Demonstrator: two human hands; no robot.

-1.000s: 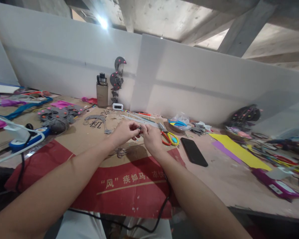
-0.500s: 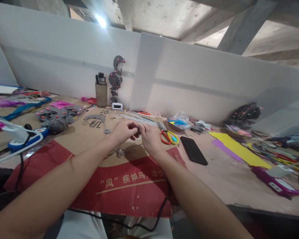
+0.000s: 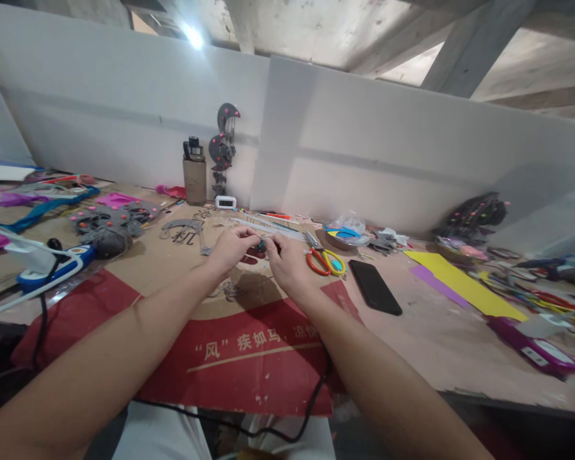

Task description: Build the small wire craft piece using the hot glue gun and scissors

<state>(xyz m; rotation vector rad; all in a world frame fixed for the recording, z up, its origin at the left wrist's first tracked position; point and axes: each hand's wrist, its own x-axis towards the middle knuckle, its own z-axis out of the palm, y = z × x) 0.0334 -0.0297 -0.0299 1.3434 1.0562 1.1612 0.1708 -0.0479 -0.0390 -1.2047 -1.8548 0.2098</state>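
Note:
My left hand [image 3: 236, 250] pinches a small dark teal piece [image 3: 261, 245] between thumb and fingertips, above the cardboard. Close beside it, my right hand [image 3: 287, 263] is closed, its thumb and curled fingers at the piece's other side; what they grip is too small to make out. Beneath the hands, grey yarn strands [image 3: 232, 291] lie on the brown and red cardboard sheet [image 3: 249, 377]. A grey crescent-shaped piece [image 3: 182, 227] with loose strands lies to the left. Scissors with red and yellow handles [image 3: 326, 260] rest just right of my right hand.
A black phone [image 3: 375, 287] lies right of the scissors. Behind stand a bottle [image 3: 195, 176] and a small white clock [image 3: 225, 202]. Power strips [image 3: 55, 268] sit at both sides, and a black cable [image 3: 311, 406] hangs at the front edge. Yellow paper [image 3: 460, 281] lies right.
My hands have drawn slightly apart at the fingertips, and more of the small teal piece shows between them. The view has shifted a little; the things on the table stay put.

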